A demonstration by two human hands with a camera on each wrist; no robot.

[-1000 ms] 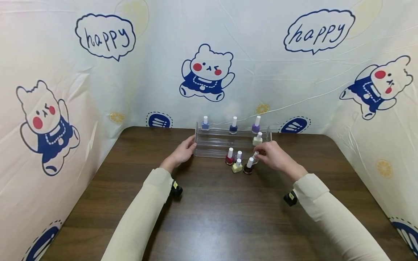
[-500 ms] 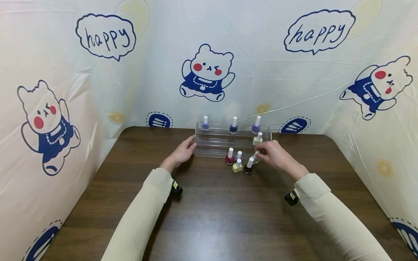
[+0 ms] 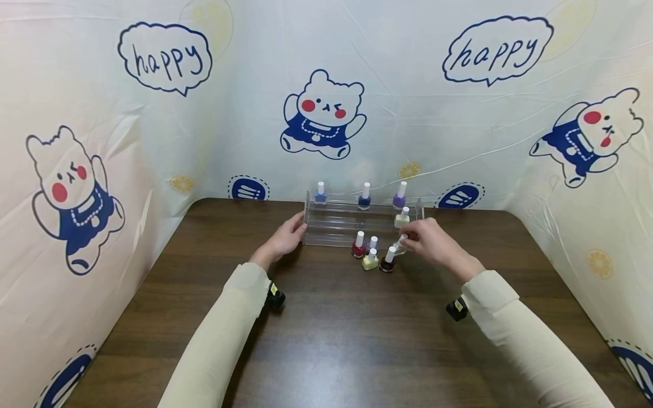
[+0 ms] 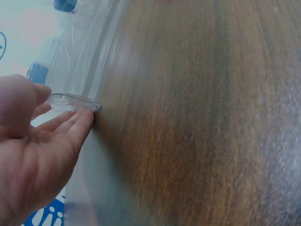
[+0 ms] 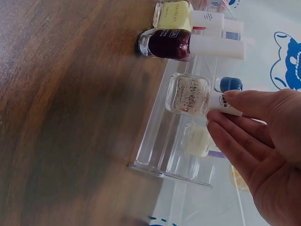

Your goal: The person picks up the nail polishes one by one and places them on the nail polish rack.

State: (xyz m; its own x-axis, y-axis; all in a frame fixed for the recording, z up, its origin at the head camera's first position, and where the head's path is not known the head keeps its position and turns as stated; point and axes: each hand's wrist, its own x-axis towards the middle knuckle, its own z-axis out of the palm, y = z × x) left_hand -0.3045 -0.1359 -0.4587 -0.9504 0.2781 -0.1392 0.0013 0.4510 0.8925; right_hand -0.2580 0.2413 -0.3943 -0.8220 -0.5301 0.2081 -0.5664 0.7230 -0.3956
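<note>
Cloth (image 3: 245, 113) printed with bears and the word "happy" rises behind and on both sides of my brown table (image 3: 326, 340), whose wood spreads broadly between my forearms. Near the far edge sits the clear three-tier rack (image 3: 336, 222), its long axis running left to right. My left hand (image 3: 287, 235) is opened out, fingertips against the rack's left end. My right hand (image 3: 428, 241) pinches the white cap (image 5: 223, 102) of the speckled bottle (image 5: 190, 95) between thumb and fingers. I have that bottle in front of the rack's right part, cap uppermost, its long axis leaning rightward; whether it touches the rack I cannot tell. Just to its left stands the dark bottle (image 3: 388, 264), leaving little room on that side, with the yellow bottle (image 3: 370, 263) and red bottle (image 3: 358, 249) further left. The pale bottle (image 3: 401, 220) stands upright on the middle tier. Letters reading "MAYREAY" show on the yellow bottle; the speckled one's print is hard to make out.
</note>
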